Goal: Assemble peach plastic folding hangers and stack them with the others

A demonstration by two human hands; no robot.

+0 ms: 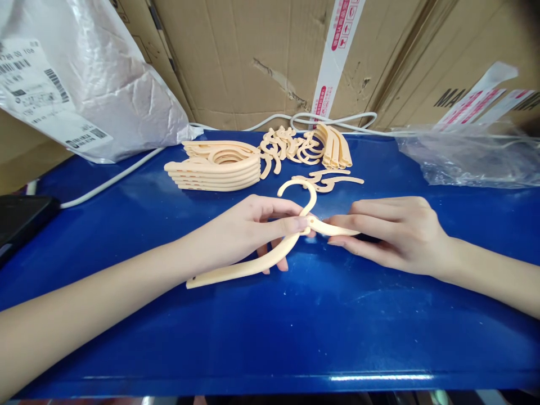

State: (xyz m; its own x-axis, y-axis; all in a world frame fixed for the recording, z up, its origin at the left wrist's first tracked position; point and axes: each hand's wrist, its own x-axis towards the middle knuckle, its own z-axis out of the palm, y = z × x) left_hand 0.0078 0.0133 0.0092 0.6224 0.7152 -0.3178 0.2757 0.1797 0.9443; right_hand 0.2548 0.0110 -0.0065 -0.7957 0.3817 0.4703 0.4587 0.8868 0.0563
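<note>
Over the blue table I hold a cream plastic folding hanger (pixel 253 264) in both hands. My left hand (pixel 257 225) pinches it at the joint just below the curved hook (pixel 311 197), thumb on top. The long arm slants down to the left beneath my left hand. My right hand (pixel 388 233) grips a shorter, pointed arm piece (pixel 331 228) on the right between thumb and fingers. Its inner end meets the joint; whether it is fastened there I cannot tell.
Behind the hands lie a stack of folded hangers (pixel 215 174), a heap of loose hooks (pixel 291 145) and several nested arm pieces (pixel 335 147). A white parcel bag (pixel 105 84), a phone-like black object (pixel 25 222), clear plastic wrap (pixel 476 160), a white cable (pixel 113 180) and cardboard boxes (pixel 253 56) surround the table (pixel 270 337).
</note>
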